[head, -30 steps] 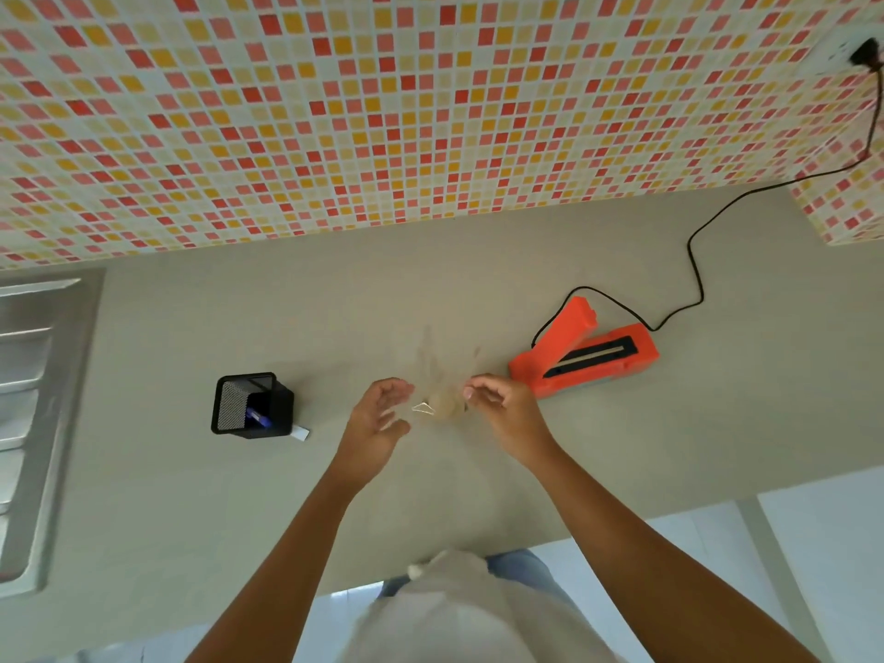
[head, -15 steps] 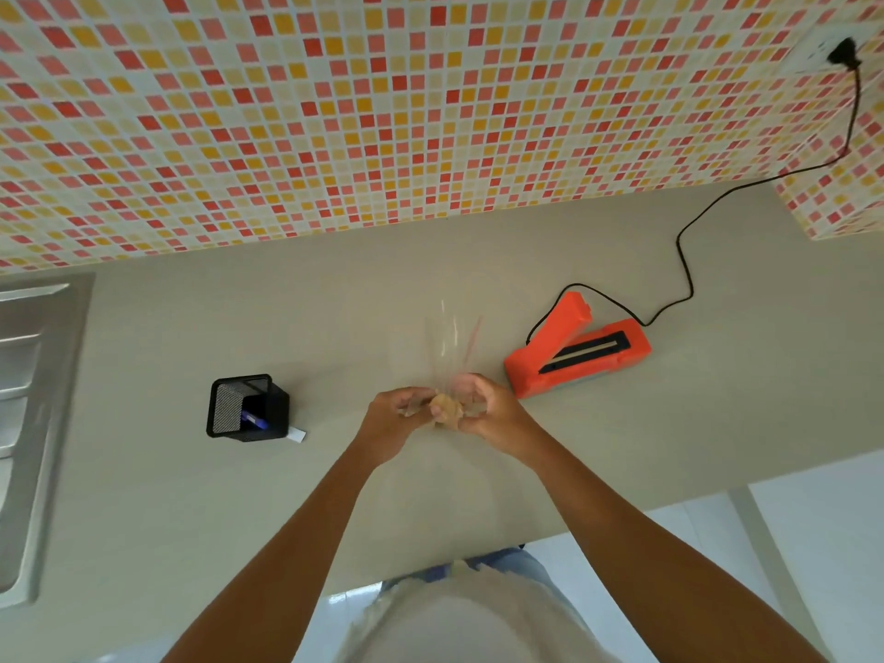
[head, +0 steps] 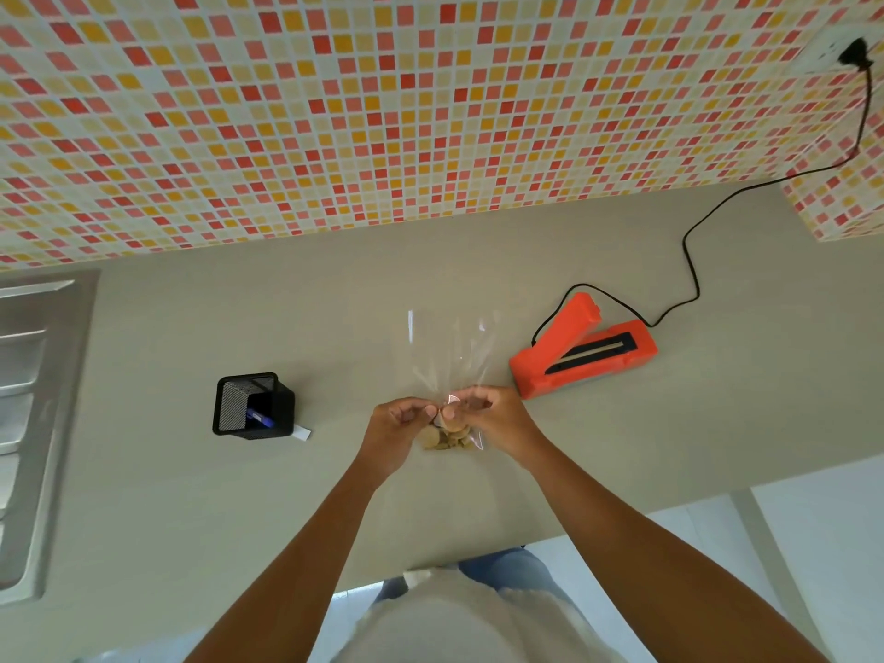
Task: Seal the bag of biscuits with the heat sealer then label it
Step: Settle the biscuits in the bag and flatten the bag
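A clear plastic bag of biscuits (head: 449, 435) stands on the beige counter (head: 478, 279), its empty upper part fanning out toward the wall. My left hand (head: 399, 423) and my right hand (head: 492, 413) both pinch the bag's neck just above the round tan biscuits. The orange heat sealer (head: 583, 349) lies to the right of my right hand, its lid raised and its sealing strip showing. A small white label (head: 302, 433) lies flat on the counter beside the pen holder.
A black mesh pen holder (head: 253, 406) with a blue pen stands left of my hands. A steel sink drainer (head: 28, 399) fills the far left. The sealer's black cord (head: 693, 279) runs to a wall socket (head: 851, 52). The counter's front edge is close to my body.
My hands have come together from apart and gathered the bag at its neck. The bag now stands up with its open top spread above my fingers.
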Available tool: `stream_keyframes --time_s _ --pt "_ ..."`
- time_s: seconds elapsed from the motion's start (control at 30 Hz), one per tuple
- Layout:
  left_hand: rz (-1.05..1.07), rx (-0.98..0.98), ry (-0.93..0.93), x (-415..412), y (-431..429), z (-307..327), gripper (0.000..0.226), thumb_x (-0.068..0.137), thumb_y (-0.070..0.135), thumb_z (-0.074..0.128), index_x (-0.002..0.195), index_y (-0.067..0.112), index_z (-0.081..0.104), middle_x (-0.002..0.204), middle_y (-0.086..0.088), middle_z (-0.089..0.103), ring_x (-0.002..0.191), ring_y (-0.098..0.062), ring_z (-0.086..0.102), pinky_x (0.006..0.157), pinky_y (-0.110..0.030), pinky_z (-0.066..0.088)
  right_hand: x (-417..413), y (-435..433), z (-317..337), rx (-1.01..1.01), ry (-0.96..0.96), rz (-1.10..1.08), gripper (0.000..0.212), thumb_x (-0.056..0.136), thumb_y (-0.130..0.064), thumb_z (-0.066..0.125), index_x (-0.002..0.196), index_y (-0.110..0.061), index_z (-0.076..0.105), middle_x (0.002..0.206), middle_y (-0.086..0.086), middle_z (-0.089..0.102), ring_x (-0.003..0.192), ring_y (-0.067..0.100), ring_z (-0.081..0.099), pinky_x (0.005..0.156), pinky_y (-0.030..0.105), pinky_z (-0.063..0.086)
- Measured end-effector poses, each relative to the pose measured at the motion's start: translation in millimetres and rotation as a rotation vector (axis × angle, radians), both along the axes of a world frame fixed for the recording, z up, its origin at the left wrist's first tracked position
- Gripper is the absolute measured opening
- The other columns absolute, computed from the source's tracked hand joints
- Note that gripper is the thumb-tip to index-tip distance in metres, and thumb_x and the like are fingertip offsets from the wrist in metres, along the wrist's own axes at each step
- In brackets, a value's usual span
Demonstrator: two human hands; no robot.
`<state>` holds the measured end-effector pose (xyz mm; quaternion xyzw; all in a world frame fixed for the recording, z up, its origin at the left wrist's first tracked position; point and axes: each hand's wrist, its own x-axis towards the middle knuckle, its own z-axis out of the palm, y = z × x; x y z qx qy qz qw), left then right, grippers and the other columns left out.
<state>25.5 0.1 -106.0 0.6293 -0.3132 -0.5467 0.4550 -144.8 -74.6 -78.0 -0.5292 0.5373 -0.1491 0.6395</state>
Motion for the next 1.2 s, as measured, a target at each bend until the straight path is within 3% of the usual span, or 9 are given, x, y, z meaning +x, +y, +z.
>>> stream_keyframes --time_s 0.07,0.2,0.33,0.47,0.6,0.7,0.87,1.03,1.2 --pt "-0.004 0.011 0.016 -1.5 2.3 1.4 0.015 0.091 0.0 0.063 0.098 -0.012 0.069 0.088 -0.02 0.072 0.074 -0.012 0.068 0.069 -0.016 0.05 -1.4 0.9 1.2 0.016 -0.014 -0.004 0.027 0.061 -0.039 0.09 0.084 -0.028 0.079 0.084 0.017 0.076 0.073 0.028 0.063 0.07 0.043 0.05" --pt "-0.024 -0.003 0.003 -6.9 4.4 5.0 0.015 0.093 0.0 0.06 0.094 -0.013 0.068 0.081 -0.014 0.071 0.067 -0.001 0.067 0.061 -0.007 0.043 -4.2 2.5 3.7 0.036 -0.082 -0.046 0.012 0.078 -0.004 0.081 0.089 -0.005 0.077 0.075 0.01 0.075 0.066 0.016 0.069 0.068 0.029 0.054" --pt "-0.008 -0.006 0.029 -9.7 5.1 6.7 0.014 0.091 0.004 0.064 0.096 -0.008 0.071 0.086 -0.016 0.073 0.066 0.0 0.066 0.061 -0.008 0.044 -5.5 3.1 -2.2 -0.022 -0.053 -0.068 0.011 0.076 -0.012 0.084 0.086 -0.009 0.08 0.086 0.017 0.077 0.079 0.021 0.07 0.082 0.037 0.056" --pt "-0.024 0.0 0.09 -9.5 3.9 8.9 0.014 0.086 0.004 0.071 0.098 -0.003 0.073 0.092 -0.014 0.075 0.079 -0.01 0.07 0.072 -0.014 0.051 -9.1 4.6 -9.9 -0.022 -0.053 -0.116 0.019 0.076 -0.012 0.085 0.088 0.0 0.078 0.079 0.013 0.076 0.072 0.016 0.07 0.075 0.032 0.056" --pt "-0.003 0.016 0.06 -10.2 1.5 6.5 0.012 0.085 0.002 0.071 0.094 -0.006 0.074 0.088 -0.019 0.074 0.073 -0.012 0.07 0.07 -0.017 0.053 -11.5 7.3 -10.9 -0.037 -0.075 -0.119 0.021 0.079 -0.011 0.082 0.092 0.005 0.076 0.082 0.015 0.075 0.068 0.011 0.069 0.066 0.02 0.055" --pt "0.021 0.022 0.082 -8.6 1.7 3.3 0.011 0.087 0.0 0.068 0.091 -0.009 0.072 0.082 -0.017 0.073 0.07 -0.015 0.069 0.069 -0.02 0.055 -14.4 7.7 -12.0 -0.012 -0.11 -0.077 0.022 0.081 -0.008 0.08 0.101 0.001 0.076 0.086 0.014 0.076 0.066 0.009 0.07 0.063 0.021 0.056" --pt "0.001 0.034 0.078 -7.0 5.2 0.7 0.008 0.088 0.005 0.068 0.091 -0.001 0.073 0.081 -0.012 0.073 0.074 -0.015 0.068 0.071 -0.02 0.052 -16.0 7.1 -13.4 -0.04 -0.132 -0.076 0.022 0.081 -0.003 0.078 0.102 0.003 0.075 0.097 0.022 0.076 0.078 0.02 0.071 0.072 0.026 0.058" --pt "0.02 -0.037 0.136 -0.5 0.4 8.0 0.017 0.082 0.003 0.074 0.096 -0.004 0.07 0.101 -0.024 0.072 0.092 -0.032 0.068 0.087 -0.037 0.053 -10.2 7.2 -7.5 -0.128 -0.156 -0.109 0.022 0.082 -0.01 0.079 0.103 -0.005 0.077 0.094 0.005 0.079 0.082 0.01 0.073 0.077 0.024 0.057" --pt "-0.009 -0.102 0.114 9.0 -6.9 12.4 0.028 0.085 0.005 0.072 0.112 0.0 0.068 0.115 -0.013 0.072 0.106 -0.024 0.068 0.099 -0.036 0.05 -6.8 6.8 -3.5 -0.212 -0.183 -0.1 0.02 0.088 -0.012 0.073 0.107 -0.011 0.076 0.099 -0.019 0.075 0.103 -0.001 0.068 0.094 0.016 0.05"
